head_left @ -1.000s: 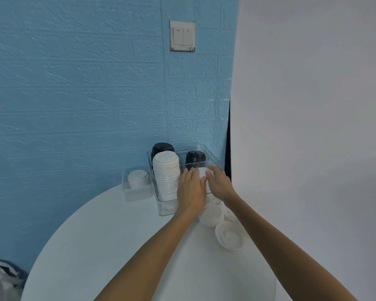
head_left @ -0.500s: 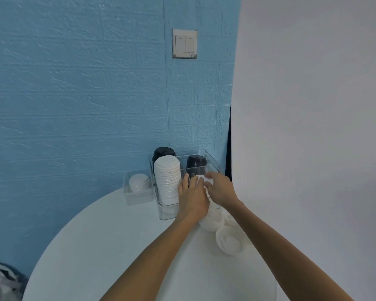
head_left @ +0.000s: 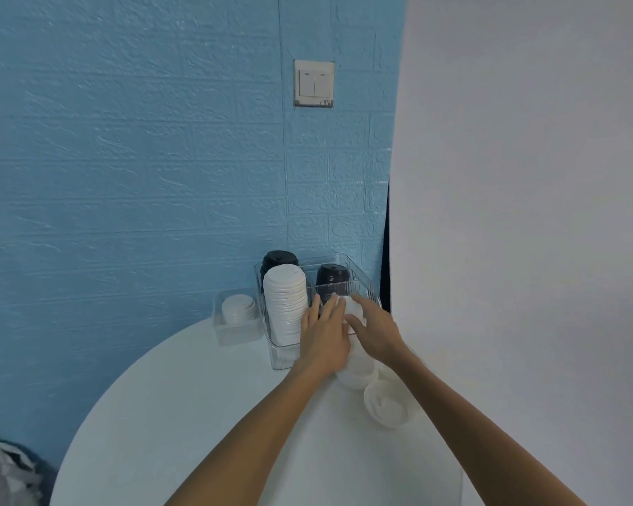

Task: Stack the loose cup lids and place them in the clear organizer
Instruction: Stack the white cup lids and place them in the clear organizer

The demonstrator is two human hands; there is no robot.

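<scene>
White lids (head_left: 353, 310) held between left hand (head_left: 324, 336) and right hand (head_left: 375, 332), seemingly curled grip.

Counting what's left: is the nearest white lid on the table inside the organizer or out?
Out. The loose lid lies on the table, nearer than the clear organizer.
</scene>
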